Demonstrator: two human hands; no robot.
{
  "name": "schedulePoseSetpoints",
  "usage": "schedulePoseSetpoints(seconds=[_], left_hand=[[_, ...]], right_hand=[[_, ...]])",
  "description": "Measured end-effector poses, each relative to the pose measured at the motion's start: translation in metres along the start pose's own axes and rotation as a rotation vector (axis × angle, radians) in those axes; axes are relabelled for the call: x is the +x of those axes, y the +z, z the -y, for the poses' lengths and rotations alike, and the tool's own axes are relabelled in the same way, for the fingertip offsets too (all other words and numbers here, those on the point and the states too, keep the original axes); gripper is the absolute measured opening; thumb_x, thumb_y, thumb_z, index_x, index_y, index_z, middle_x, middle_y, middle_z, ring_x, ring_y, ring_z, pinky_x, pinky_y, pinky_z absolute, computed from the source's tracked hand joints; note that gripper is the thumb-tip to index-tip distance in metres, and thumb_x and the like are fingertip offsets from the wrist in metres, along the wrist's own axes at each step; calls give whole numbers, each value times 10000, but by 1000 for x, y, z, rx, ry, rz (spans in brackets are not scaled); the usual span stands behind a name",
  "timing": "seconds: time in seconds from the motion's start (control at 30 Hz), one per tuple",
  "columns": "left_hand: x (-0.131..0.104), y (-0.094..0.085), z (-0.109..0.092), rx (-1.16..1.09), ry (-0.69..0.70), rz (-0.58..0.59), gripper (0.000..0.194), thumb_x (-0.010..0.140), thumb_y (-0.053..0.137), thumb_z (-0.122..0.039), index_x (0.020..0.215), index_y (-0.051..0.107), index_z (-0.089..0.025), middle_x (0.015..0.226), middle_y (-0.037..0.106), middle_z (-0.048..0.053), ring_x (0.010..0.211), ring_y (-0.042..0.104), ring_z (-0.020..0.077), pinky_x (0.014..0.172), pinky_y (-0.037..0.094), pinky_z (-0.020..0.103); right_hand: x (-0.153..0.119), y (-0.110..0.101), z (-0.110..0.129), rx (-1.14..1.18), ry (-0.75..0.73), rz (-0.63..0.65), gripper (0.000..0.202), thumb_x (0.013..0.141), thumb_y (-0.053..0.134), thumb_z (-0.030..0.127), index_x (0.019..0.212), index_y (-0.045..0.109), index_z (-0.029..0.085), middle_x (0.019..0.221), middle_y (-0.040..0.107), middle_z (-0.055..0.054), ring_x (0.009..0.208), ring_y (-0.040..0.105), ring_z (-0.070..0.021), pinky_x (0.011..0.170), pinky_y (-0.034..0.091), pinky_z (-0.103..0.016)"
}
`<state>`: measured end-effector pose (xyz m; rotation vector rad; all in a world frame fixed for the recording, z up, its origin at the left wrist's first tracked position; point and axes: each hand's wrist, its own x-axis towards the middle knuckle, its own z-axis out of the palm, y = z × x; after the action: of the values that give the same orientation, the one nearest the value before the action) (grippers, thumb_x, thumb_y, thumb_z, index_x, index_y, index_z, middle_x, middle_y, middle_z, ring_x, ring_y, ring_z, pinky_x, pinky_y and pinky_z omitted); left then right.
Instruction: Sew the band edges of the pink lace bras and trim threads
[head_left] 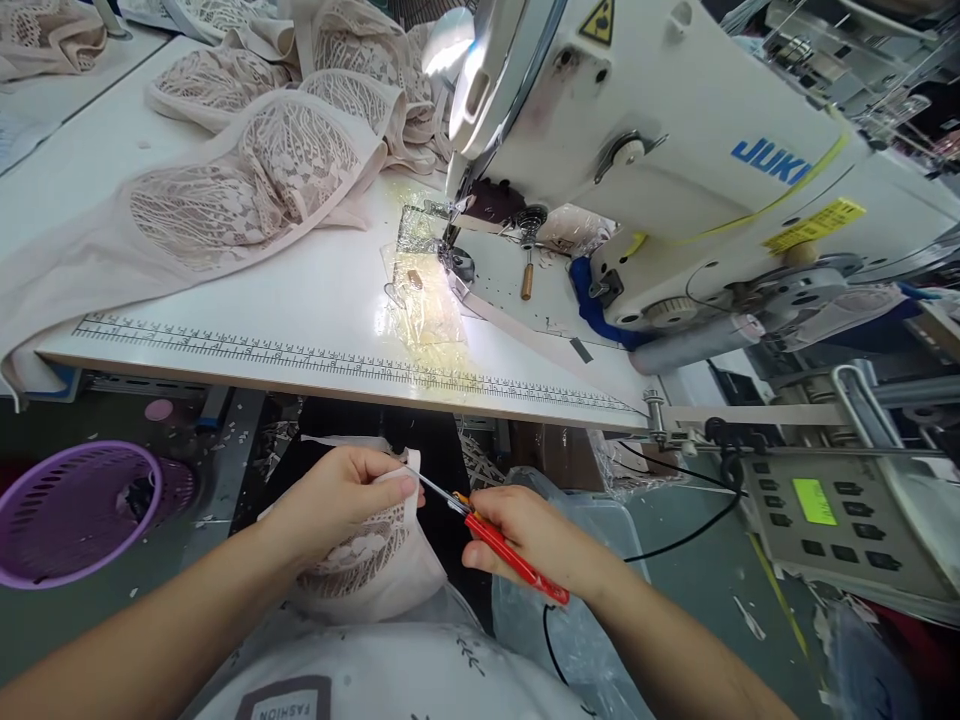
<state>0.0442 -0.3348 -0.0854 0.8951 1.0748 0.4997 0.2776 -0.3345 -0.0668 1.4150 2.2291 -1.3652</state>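
Note:
Over my lap, my left hand (352,500) pinches the edge of a pale beige lace bra (367,560), whose cup hangs down onto my clothes. My right hand (525,530) grips a pair of red-handled thread snips (510,550). Their slim metal blades point up and left, reaching the strip of fabric at my left fingertips. I cannot tell whether the blades touch the fabric. Part of the bra is hidden behind my left hand and forearm.
A white sewing machine (675,130) stands on the table (337,330), which has a printed ruler along its front edge. More beige lace bras (247,190) lie at left. Below are a purple basket (75,510) and, at right, a control panel (847,520).

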Motion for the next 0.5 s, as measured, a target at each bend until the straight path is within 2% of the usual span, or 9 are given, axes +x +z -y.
schedulePoseSetpoints(seconds=[0.13,0.33,0.5], left_hand=[[0,5,2,15,6,-72,330,680,645,-467,603,603,-148,479,414,-50,456,298,69,461,210,218],[-3,14,-8,61,-31,-148,298,624,602,-432,520,472,-185,434,313,-87,412,216,49,423,161,206],[-2,12,-8,73,-22,-117,275,624,587,-420,540,466,-187,452,335,-80,423,245,57,427,177,206]], right_hand=[[0,0,2,-22,-8,21,515,778,500,668,627,326,207,599,384,39,534,291,-98,505,233,-244],[3,2,3,-72,-90,-2,557,785,433,740,657,296,215,624,384,35,534,282,-103,515,228,-250],[4,6,0,-78,-128,-8,574,795,398,766,667,289,217,635,385,31,537,290,-102,524,239,-250]])
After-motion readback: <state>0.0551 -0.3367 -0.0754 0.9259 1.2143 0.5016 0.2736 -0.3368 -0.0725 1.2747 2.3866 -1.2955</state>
